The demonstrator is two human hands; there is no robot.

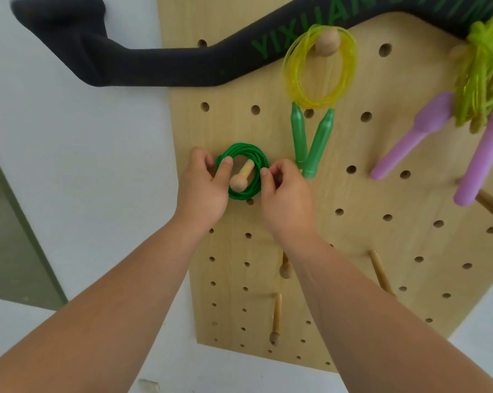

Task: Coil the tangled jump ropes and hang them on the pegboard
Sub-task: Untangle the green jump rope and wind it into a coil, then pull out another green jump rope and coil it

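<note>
A coiled green rope (pixel 245 150) hangs around a wooden peg (pixel 242 177) on the wooden pegboard (pixel 353 228). My left hand (pixel 203 188) pinches the coil's left side, thumb on the front. My right hand (pixel 285 194) pinches its right side. A yellow rope coil (pixel 293 80) with two green handles (pixel 319 143) hangs from a higher peg (pixel 327 41). At the far right a lime-green rope bundle (pixel 480 80) with purple handles (pixel 415 137) hangs from another peg.
A black strap with green lettering (pixel 154 63) lies across the top of the board. Several bare wooden pegs (pixel 276 319) stick out lower on the board. White wall lies left of the board.
</note>
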